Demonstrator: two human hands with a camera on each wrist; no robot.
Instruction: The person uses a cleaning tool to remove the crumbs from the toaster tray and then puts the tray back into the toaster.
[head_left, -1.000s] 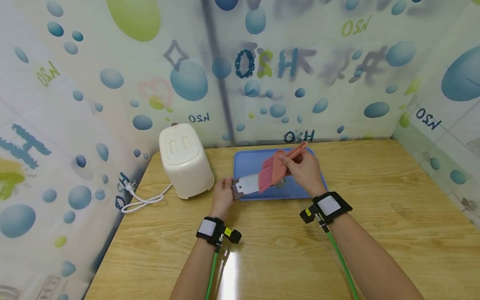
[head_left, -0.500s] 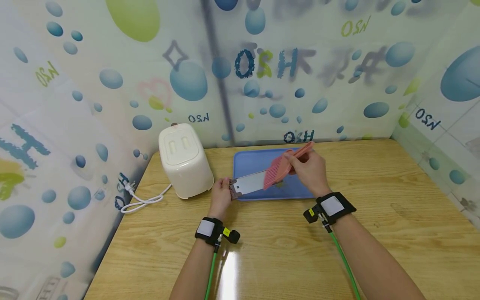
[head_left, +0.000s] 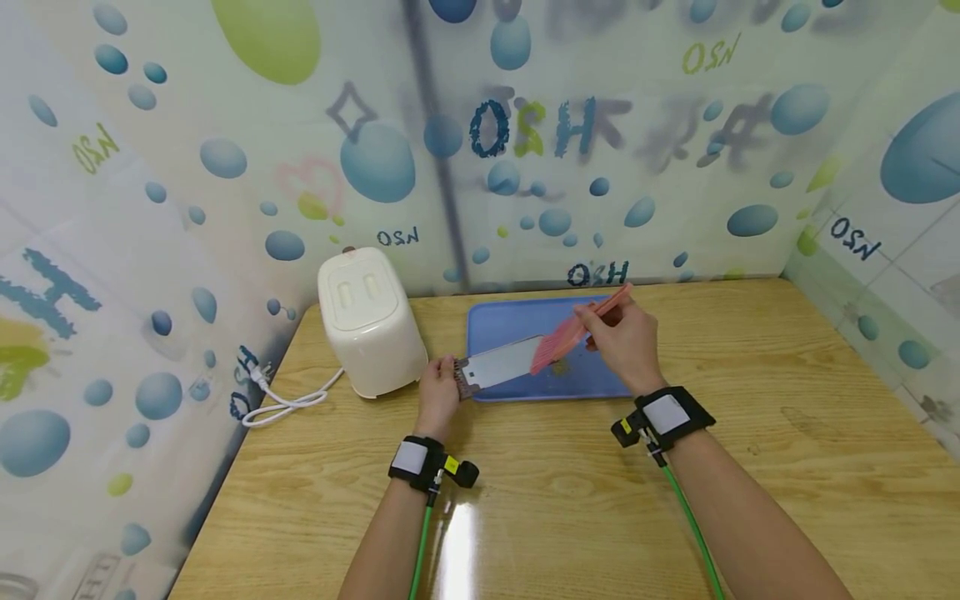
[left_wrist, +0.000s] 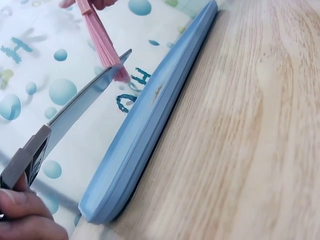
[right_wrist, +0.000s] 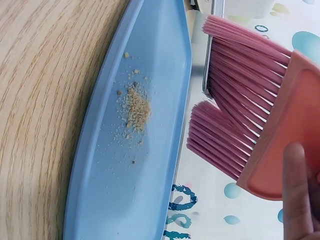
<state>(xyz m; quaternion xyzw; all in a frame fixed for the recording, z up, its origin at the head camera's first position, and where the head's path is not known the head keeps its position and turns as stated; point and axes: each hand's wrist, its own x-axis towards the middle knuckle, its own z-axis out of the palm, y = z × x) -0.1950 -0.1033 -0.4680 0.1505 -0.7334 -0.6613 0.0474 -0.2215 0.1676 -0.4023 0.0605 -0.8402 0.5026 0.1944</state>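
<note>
My left hand (head_left: 437, 398) grips the grey-brown end of a flat metal crumb tray (head_left: 502, 365), held tilted above a blue tray (head_left: 517, 312). In my right hand (head_left: 626, 346) is a coral-pink brush (head_left: 558, 337), pinched at its handle side. Its bristles (right_wrist: 245, 75) meet the far right end of the crumb tray and splay around its edge in the right wrist view. A small heap of tan crumbs (right_wrist: 137, 110) lies in the blue tray below, with finer bits scattered about it. In the left wrist view the crumb tray (left_wrist: 82, 97) appears nearly edge-on.
A cream toaster (head_left: 386, 333) stands to the left of the blue tray. Its white cord (head_left: 288, 407) lies looped on the wooden table (head_left: 555, 500), with the plug near the left wall. A patterned sheet (head_left: 555, 167) covers the wall behind.
The brush has slid rightward along the crumb tray to its far end and turned more edge-on. My left hand has shifted slightly left, and more of the metal surface shows.
</note>
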